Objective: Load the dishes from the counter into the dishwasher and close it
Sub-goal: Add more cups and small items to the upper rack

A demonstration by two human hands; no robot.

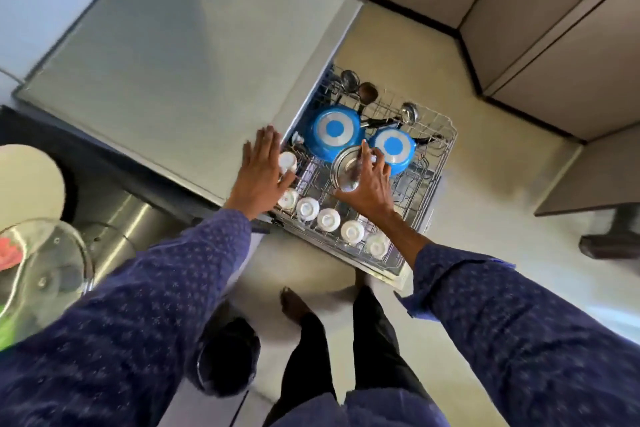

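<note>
The dishwasher's wire rack is pulled out over the floor. Two upturned blue pans sit in it, with ladles behind and a row of several upturned white cups along the near edge. My right hand grips a round glass lid over the rack's middle, just in front of the pans. My left hand lies flat, fingers straight, at the edge of the dishwasher's grey top, above the cups at the rack's left end.
On the dark counter at the left sit a cream plate, a glass lid and a steel sink. Beige cabinets line the far right. My bare foot and dark trousers stand on the beige floor.
</note>
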